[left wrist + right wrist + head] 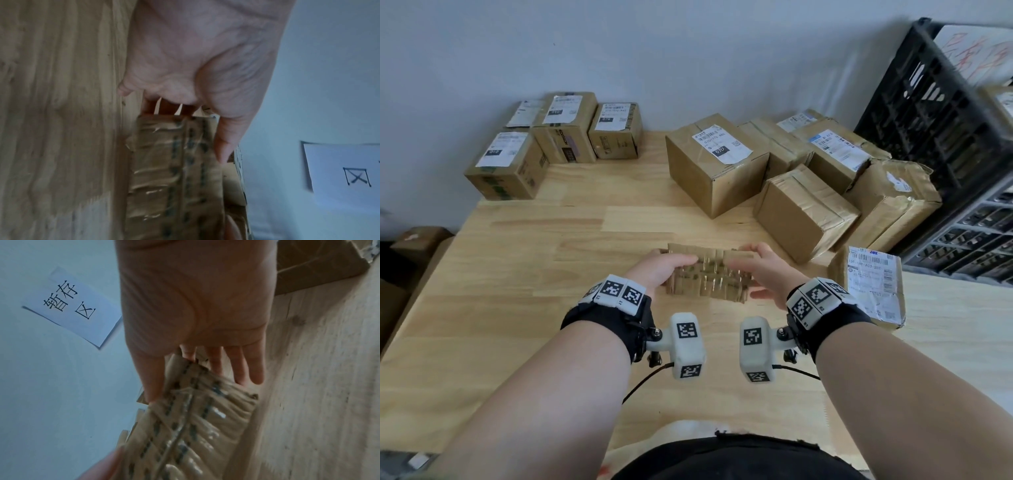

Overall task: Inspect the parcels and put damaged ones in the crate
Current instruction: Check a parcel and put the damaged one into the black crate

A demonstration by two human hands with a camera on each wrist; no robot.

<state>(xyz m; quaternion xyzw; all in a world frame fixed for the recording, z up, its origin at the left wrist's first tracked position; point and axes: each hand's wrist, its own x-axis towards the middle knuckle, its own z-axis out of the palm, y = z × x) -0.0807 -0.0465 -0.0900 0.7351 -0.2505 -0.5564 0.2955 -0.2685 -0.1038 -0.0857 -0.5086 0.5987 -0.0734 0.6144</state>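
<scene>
A small brown parcel (709, 274) wrapped in wrinkled shiny tape is held above the wooden table (517, 274), between both hands. My left hand (666, 265) grips its left end, thumb on top and fingers behind. My right hand (760, 270) holds the right end the same way. In the left wrist view the parcel (174, 170) shows printed dark marks under the tape, with my thumb (224, 146) along its edge. The right wrist view shows the parcel (195, 418) pinched between thumb and fingers (242, 369). The black crate (941, 137) stands at the far right.
Several labelled boxes (551, 137) sit at the back left against the wall. A cluster of boxes (715, 161), some crumpled (893, 202), lies at the back right beside the crate. A flat labelled parcel (869, 287) rests right of my hand. A paper sign (76, 305) hangs on the wall.
</scene>
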